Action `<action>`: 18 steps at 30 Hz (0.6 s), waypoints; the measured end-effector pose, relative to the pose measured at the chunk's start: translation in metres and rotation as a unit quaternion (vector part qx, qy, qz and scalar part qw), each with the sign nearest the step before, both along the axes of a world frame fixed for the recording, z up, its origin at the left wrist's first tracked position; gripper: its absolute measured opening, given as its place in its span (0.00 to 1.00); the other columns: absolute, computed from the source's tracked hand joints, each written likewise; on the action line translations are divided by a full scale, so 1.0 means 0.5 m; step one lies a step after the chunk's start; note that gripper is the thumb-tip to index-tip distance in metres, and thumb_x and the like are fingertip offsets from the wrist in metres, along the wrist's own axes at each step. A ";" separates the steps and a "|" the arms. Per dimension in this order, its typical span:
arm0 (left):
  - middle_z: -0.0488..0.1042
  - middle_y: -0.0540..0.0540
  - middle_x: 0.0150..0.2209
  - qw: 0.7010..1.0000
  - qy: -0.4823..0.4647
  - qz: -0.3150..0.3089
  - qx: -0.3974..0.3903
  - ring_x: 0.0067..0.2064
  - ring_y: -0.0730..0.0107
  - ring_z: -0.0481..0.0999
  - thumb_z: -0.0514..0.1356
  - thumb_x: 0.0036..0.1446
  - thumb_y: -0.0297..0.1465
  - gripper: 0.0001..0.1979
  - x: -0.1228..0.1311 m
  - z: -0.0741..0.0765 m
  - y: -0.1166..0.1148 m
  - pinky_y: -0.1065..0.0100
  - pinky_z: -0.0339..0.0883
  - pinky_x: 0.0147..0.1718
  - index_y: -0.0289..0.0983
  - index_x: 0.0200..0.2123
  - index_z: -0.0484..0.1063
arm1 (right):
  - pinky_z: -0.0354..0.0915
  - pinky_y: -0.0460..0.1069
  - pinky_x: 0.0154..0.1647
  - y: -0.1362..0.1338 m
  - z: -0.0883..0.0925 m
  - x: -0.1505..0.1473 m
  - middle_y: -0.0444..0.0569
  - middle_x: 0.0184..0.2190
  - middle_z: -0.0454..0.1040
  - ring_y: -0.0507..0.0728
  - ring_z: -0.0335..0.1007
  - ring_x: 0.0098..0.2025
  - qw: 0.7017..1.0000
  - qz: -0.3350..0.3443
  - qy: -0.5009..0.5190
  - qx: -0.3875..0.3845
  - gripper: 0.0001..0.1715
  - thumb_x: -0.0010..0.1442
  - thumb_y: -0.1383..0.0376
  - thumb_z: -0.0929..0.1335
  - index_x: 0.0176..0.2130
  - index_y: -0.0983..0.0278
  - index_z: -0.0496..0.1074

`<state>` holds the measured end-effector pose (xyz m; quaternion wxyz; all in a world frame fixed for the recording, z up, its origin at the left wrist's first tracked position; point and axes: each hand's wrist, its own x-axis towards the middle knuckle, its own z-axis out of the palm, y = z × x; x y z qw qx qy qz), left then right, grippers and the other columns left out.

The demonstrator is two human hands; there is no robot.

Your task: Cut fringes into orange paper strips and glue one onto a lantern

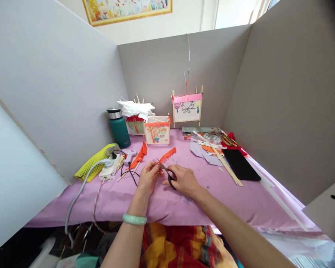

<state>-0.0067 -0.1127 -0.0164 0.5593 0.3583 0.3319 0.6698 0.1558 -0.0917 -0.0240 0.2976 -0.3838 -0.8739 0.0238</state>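
Between the fingers of my left hand (150, 175) is one end of a fringed orange paper strip (168, 155), which points away to the upper right. My right hand (184, 180) grips a pair of scissors (171, 180) with black handles. The scissor blades lie at the strip, close to my left fingertips; whether they are parted is too small to tell. Beyond the strip stands a small paper lantern (157, 133) with a wooden stick frame, an orange fringe and a drawn tree.
Left are a green bottle (119, 130), a glue gun (129, 157), a power strip (109, 168) with cables and folded orange paper (138, 155). A second lantern (187, 108) hangs from a wire behind. Right lie wooden sticks (228, 167), a black phone (241, 164) and gold-handled scissors (229, 140).
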 end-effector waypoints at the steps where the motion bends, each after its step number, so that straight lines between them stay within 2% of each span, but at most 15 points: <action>1: 0.73 0.51 0.21 1.000 -0.004 0.003 -0.001 0.22 0.74 0.72 0.70 0.40 0.32 0.15 0.000 0.000 0.000 0.70 0.69 0.24 0.34 0.28 0.69 | 0.58 0.46 0.33 -0.001 0.001 0.000 0.47 0.35 0.75 0.54 0.71 0.34 1.000 0.000 0.000 0.000 0.26 0.55 0.47 0.68 0.45 0.61 0.68; 8: 0.74 0.52 0.23 0.999 -0.034 0.025 0.001 0.22 0.75 0.72 0.71 0.38 0.32 0.17 -0.002 0.000 0.003 0.70 0.69 0.25 0.34 0.30 0.69 | 0.59 0.47 0.34 -0.002 0.000 -0.002 0.47 0.36 0.75 0.55 0.71 0.34 1.000 0.000 -0.005 -0.003 0.26 0.55 0.47 0.68 0.45 0.61 0.68; 18: 0.74 0.52 0.23 0.999 -0.034 0.024 -0.001 0.22 0.75 0.72 0.72 0.36 0.33 0.18 -0.001 -0.002 0.007 0.70 0.69 0.24 0.34 0.30 0.69 | 0.58 0.46 0.33 -0.002 0.000 -0.001 0.47 0.35 0.75 0.54 0.70 0.34 1.000 0.002 -0.015 -0.006 0.24 0.56 0.47 0.67 0.44 0.62 0.69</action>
